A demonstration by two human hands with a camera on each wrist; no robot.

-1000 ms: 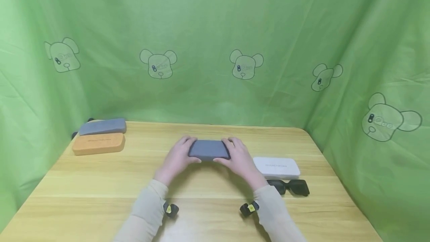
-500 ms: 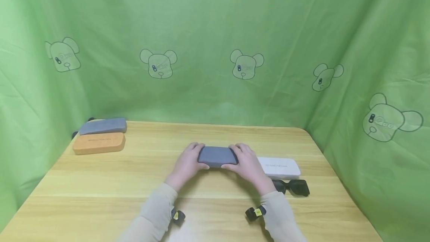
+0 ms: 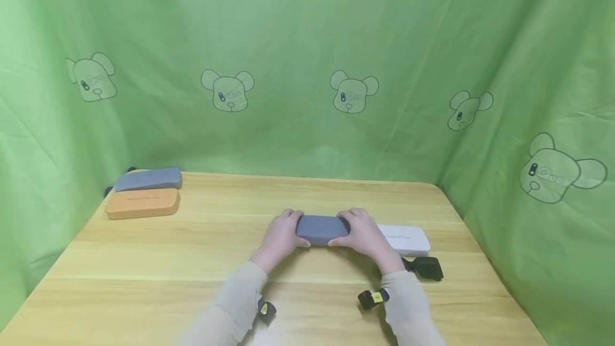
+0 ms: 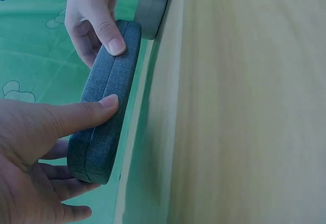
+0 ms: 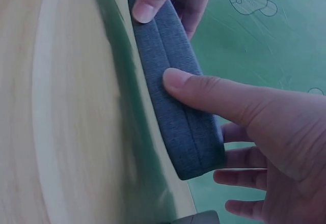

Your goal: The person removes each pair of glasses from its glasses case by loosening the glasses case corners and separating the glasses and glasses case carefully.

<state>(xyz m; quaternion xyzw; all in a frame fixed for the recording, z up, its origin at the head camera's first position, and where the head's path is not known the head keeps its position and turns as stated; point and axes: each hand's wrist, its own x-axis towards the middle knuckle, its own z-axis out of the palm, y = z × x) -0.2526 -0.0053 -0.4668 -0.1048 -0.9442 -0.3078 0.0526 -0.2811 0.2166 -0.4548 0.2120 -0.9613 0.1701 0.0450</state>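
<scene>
A dark grey-blue fabric glasses case (image 3: 321, 230) is held level between both hands over the middle of the table. My left hand (image 3: 281, 234) grips its left end, the thumb (image 4: 91, 114) on the near side with the seam. At the right end my right hand (image 3: 364, 235) grips it the same way, thumb (image 5: 204, 89) across the seam. Just right of that hand lies a white glasses case (image 3: 405, 240), its left end hidden. Black sunglasses (image 3: 427, 268) lie in front of the white case, partly covered by the right wrist.
At the table's far left, an orange glasses case (image 3: 143, 204) lies in front of another grey-blue case (image 3: 149, 179). Something dark peeks out behind them. A green curtain (image 3: 298, 138) surrounds the wooden table (image 3: 144, 260) at the back and sides.
Both hands have carried the grey-blue glasses case to the right and nearer to me, towards the white case. The right arm now covers more of the white case and the sunglasses.
</scene>
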